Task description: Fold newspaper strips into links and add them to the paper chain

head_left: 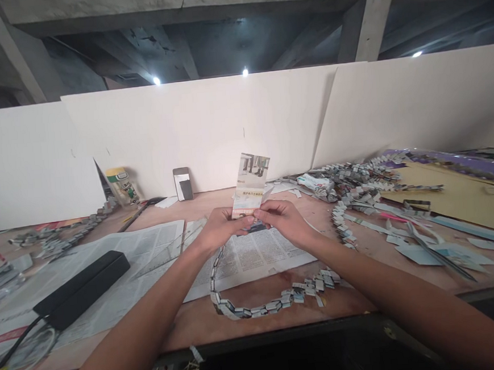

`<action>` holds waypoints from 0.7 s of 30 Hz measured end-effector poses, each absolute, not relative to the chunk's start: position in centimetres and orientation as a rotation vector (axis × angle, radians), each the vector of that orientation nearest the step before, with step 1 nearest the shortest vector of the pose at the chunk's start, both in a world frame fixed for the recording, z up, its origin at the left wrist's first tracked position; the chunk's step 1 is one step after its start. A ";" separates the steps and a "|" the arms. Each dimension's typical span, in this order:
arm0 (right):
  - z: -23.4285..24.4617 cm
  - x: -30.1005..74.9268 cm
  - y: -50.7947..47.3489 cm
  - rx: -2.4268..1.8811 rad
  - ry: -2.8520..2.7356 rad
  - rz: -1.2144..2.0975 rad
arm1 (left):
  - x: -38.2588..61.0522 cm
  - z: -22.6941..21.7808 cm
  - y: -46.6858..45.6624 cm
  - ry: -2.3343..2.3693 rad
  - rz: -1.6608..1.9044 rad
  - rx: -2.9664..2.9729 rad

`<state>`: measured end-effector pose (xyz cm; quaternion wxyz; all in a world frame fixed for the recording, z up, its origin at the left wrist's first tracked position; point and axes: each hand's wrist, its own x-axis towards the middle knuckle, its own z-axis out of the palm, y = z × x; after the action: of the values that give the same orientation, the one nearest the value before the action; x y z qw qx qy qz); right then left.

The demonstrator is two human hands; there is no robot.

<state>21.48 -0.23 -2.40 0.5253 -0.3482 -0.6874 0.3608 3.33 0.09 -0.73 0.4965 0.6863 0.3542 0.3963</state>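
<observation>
Both hands pinch the lower end of a creased strip of printed paper (253, 179), which stands upright above the table. My left hand (222, 228) is closed on its lower left corner, and my right hand (281, 216) grips the lower right. Below them a chain of folded paper links (257, 309) curves across the table from under my left hand toward my right forearm. Whether the chain's upper end touches my fingers is hidden. Spread newspaper (248, 259) lies beneath the hands, with a clear set square (170, 251) on it at the left.
Scissors (438, 250) lie among paper scraps at the right, before a heap of folded paper chains (349, 180). A black case (82, 289) with a cable rests at the left. A phone (182, 184) and a yellow-capped bottle (123, 186) stand by the white panel (208, 131).
</observation>
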 end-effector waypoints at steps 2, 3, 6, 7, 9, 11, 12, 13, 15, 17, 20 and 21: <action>-2.4 21.3 -0.3 -0.819 -1.606 0.896 | 3.4 -1.0 0.1 0.854 0.939 1.671; -2.4 21.3 -0.3 -0.818 -1.586 0.907 | 3.5 -1.1 0.2 0.861 0.923 1.676; -2.2 21.4 -0.2 -0.810 -1.512 0.930 | 3.4 -1.3 0.3 0.932 0.834 1.729; -2.1 21.5 -0.2 -0.804 -1.487 0.933 | 3.3 -1.4 0.4 0.957 0.787 1.761; -1.9 21.8 0.0 -0.793 -1.427 0.937 | 3.1 -1.6 0.5 0.975 0.678 1.827; -1.6 22.2 0.3 -0.777 -1.355 0.945 | 2.9 -1.7 0.6 0.975 0.582 1.878; -1.5 22.4 0.3 -0.762 -1.317 0.951 | 2.7 -1.6 0.6 0.978 0.552 1.898; -1.3 22.5 0.4 -0.745 -1.280 0.957 | 2.6 -1.6 0.7 0.987 0.534 1.920; -1.1 22.7 0.5 -0.708 -1.216 0.967 | 2.4 -1.5 0.9 1.019 0.531 1.958; -0.9 22.8 0.4 -0.676 -1.166 0.984 | 2.2 -1.3 1.0 1.053 0.552 1.996; -0.7 22.8 0.4 -0.637 -1.130 1.012 | 2.2 -1.2 1.1 1.097 0.565 2.062; -0.6 22.8 0.4 -0.631 -1.128 1.013 | 2.2 -1.1 1.0 1.097 0.559 2.082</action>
<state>22.80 0.39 -0.64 0.6816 -0.2811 -0.5026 0.4515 2.18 1.04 -1.13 0.3535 0.8051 0.4243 0.2162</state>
